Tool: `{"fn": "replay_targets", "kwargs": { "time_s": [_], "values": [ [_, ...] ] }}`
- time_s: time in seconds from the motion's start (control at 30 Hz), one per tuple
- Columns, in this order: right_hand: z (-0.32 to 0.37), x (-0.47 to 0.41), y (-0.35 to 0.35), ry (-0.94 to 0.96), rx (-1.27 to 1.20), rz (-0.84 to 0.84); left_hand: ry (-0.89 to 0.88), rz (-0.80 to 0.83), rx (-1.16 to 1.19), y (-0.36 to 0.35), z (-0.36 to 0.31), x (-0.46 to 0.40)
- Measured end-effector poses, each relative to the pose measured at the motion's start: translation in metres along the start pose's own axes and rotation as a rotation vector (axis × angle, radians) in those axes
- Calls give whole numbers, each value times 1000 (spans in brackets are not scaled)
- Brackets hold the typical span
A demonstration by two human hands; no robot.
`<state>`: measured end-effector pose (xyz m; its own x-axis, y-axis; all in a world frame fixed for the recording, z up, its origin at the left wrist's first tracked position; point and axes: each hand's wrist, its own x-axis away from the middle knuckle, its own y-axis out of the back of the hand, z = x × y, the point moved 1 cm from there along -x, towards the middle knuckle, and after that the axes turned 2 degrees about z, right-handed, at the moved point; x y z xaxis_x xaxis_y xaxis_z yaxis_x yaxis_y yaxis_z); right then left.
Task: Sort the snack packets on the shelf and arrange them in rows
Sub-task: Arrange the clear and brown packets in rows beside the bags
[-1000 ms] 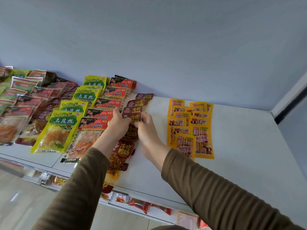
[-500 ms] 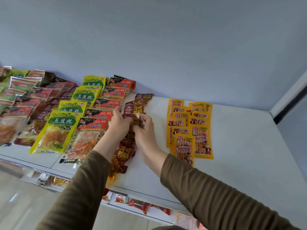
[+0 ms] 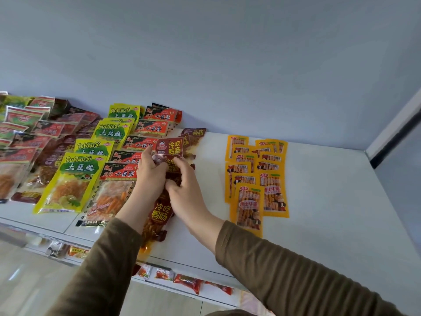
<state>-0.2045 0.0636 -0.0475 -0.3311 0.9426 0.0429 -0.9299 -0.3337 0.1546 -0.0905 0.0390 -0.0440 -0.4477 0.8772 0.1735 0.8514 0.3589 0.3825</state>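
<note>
On the white shelf (image 3: 330, 201) a row of dark red packets (image 3: 160, 213) runs from the back wall to the front edge. My left hand (image 3: 149, 176) holds a raised dark red packet (image 3: 169, 148) by its lower edge. My right hand (image 3: 186, 192) pinches another dark red packet of the row just beneath it. Left of them lie a row of red-black packets (image 3: 118, 174) and a row of yellow-green packets (image 3: 77, 169). To the right two rows of orange packets (image 3: 255, 179) overlap.
More red and green packets (image 3: 22, 137) pile at the far left. A lower shelf (image 3: 186, 282) with small red packets shows beneath the front edge. The blue back wall stands close behind the rows. The shelf's right part is bare white surface.
Both hands have drawn closer to me along the dark red row. The top packet has been lifted and tilted up, now showing its full label.
</note>
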Motion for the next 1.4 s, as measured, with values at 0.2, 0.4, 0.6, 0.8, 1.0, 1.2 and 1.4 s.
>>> {"fn": "replay_targets", "kwargs": {
  "time_s": [0.2, 0.4, 0.6, 0.8, 1.0, 1.2, 1.4],
  "values": [
    [-2, 1, 0, -2, -2, 29, 1, -16, 45, -1, 1, 3],
    [0, -9, 8, -89, -39, -12, 9, -28, 37, -9, -5, 6],
    [-1, -21, 18, -130, 58, -52, 68, 43, 15, -6, -9, 2],
    [6, -32, 25, -177, 64, -79, 118, 118, 56, -7, -18, -3],
    [1, -24, 25, -225, -60, -4, 118, 127, 63, -12, -18, -7],
    [8, -34, 34, -248, -111, -40, 125, 96, 45, -14, -28, -13],
    [4, -28, 57, -285, -69, -14, -105, 195, -63, 19, -14, 4]
  ]
}}
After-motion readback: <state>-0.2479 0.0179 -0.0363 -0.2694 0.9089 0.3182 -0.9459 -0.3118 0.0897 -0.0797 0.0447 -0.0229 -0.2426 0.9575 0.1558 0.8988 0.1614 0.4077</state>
